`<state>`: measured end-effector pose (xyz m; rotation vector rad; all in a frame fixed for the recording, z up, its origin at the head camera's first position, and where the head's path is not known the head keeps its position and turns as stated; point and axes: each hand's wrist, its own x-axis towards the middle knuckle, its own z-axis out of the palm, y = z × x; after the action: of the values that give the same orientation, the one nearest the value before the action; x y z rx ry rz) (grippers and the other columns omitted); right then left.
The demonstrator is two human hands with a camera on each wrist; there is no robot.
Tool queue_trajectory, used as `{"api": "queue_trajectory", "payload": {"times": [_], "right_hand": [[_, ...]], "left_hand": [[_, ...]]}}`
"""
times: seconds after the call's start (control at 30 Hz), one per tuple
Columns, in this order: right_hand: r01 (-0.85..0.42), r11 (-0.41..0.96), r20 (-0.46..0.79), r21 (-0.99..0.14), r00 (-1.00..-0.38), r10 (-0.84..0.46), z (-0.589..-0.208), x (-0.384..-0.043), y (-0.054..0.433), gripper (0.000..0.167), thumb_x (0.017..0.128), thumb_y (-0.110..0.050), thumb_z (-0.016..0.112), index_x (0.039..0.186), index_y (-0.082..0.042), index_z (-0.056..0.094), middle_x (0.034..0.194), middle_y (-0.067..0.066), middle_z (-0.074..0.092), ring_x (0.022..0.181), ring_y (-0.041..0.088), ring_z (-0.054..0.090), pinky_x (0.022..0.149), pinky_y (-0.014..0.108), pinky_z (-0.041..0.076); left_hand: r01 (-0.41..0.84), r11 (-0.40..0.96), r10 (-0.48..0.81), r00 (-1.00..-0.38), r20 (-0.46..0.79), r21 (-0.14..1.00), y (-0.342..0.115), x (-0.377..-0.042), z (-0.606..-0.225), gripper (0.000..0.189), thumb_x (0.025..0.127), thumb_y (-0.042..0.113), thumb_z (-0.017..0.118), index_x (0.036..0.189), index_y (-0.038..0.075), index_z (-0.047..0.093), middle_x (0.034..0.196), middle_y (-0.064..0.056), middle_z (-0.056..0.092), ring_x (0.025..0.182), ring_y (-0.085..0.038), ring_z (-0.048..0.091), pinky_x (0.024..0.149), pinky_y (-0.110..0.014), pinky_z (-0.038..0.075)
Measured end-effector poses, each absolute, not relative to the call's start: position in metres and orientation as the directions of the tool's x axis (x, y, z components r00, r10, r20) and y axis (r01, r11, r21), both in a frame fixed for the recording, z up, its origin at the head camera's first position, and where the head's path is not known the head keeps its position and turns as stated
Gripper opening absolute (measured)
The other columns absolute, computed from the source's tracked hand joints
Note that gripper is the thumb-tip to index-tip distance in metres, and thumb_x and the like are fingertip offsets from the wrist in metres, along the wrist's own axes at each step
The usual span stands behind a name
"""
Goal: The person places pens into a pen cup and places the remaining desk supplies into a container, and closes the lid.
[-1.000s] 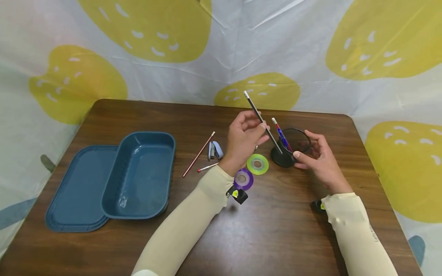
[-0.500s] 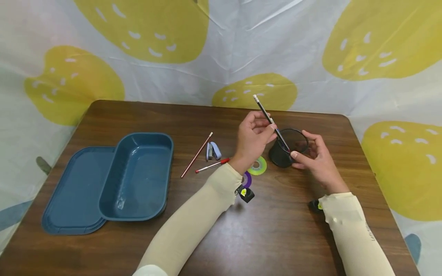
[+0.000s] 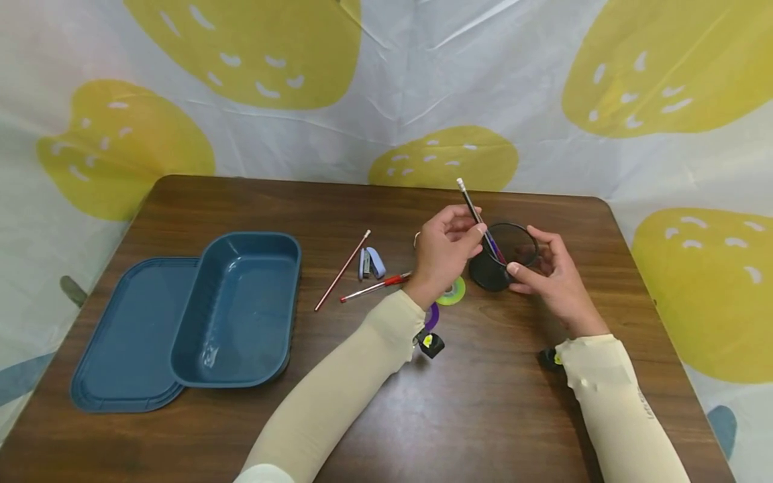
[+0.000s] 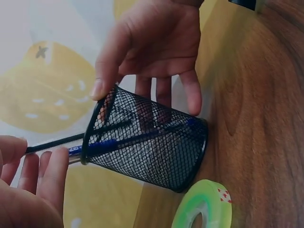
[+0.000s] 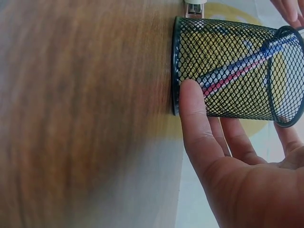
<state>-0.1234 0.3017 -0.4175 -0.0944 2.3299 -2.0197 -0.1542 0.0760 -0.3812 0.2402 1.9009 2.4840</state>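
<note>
A black mesh pen cup (image 3: 488, 275) stands on the table, and my right hand (image 3: 558, 285) grips its side and rim. My left hand (image 3: 443, 255) pinches a black pencil (image 3: 468, 196) by its upper part, white eraser up. The pencil's lower length is inside the cup, seen through the mesh in the left wrist view. Also leaning in the cup are a blue pen (image 4: 102, 146) and a red pencil-like stick (image 5: 228, 81). My left fingers partly hide the cup's left side in the head view.
Left of the hands lie a red pencil (image 3: 342, 270), a light-blue stapler (image 3: 377, 262) and a red pen (image 3: 371, 290). Green tape (image 3: 453, 293) and purple tape (image 3: 432, 317) are partly behind my left wrist. A blue bin (image 3: 241, 308) overlaps its lid (image 3: 129, 335) at left.
My left hand has moved right and slightly down, bringing the black pencil lower into the cup. The red pen has come more into view. My right hand keeps its hold on the cup.
</note>
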Motion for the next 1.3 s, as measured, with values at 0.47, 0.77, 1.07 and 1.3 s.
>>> {"api": "queue_trajectory", "payload": {"times": [0.47, 0.77, 1.07, 1.3], "right_hand": [[-0.010, 0.141, -0.001, -0.990, -0.997, -0.082, -0.417, -0.124, 0.301, 0.077, 0.099, -0.006, 0.073, 0.163, -0.014, 0.030, 0.135, 0.013, 0.051, 0.108, 0.011, 0.066, 0.076, 0.035, 0.065], [-0.016, 0.115, 0.006, -0.993, -0.996, -0.091, -0.418, -0.124, 0.302, 0.078, 0.099, -0.005, 0.073, 0.163, -0.013, 0.030, 0.135, 0.013, 0.052, 0.107, 0.012, 0.066, 0.075, 0.034, 0.065], [-0.008, 0.109, -0.002, -0.994, -0.996, -0.092, -0.419, -0.124, 0.303, 0.077, 0.098, -0.006, 0.074, 0.163, -0.016, 0.032, 0.135, 0.013, 0.051, 0.107, 0.012, 0.065, 0.076, 0.035, 0.065], [0.000, 0.103, -0.010, -0.995, -0.996, -0.090, -0.418, -0.126, 0.304, 0.077, 0.098, -0.006, 0.075, 0.162, -0.018, 0.034, 0.132, 0.011, 0.050, 0.106, 0.012, 0.065, 0.076, 0.035, 0.065]], "left_hand": [[0.077, -0.168, 0.174, -0.979, 0.106, 0.983, 0.068, -0.150, -0.390, 0.033, 0.098, 0.007, 0.075, 0.131, 0.007, 0.075, 0.112, -0.020, 0.077, 0.097, -0.022, 0.077, 0.074, -0.029, 0.064], [0.046, -0.178, 0.169, -0.983, 0.076, 0.983, 0.061, -0.149, -0.394, 0.036, 0.096, 0.006, 0.078, 0.131, 0.004, 0.072, 0.115, -0.018, 0.077, 0.099, -0.027, 0.077, 0.075, -0.030, 0.065], [0.047, -0.146, 0.175, -0.982, 0.072, 0.988, 0.035, -0.154, -0.405, 0.032, 0.097, 0.008, 0.077, 0.128, 0.002, 0.072, 0.120, -0.019, 0.077, 0.104, -0.032, 0.077, 0.077, -0.032, 0.065], [0.080, -0.084, 0.144, -0.985, 0.091, 0.993, 0.016, -0.157, -0.411, 0.029, 0.096, 0.013, 0.080, 0.123, 0.006, 0.074, 0.117, -0.014, 0.078, 0.099, -0.021, 0.077, 0.081, -0.030, 0.064]]}}
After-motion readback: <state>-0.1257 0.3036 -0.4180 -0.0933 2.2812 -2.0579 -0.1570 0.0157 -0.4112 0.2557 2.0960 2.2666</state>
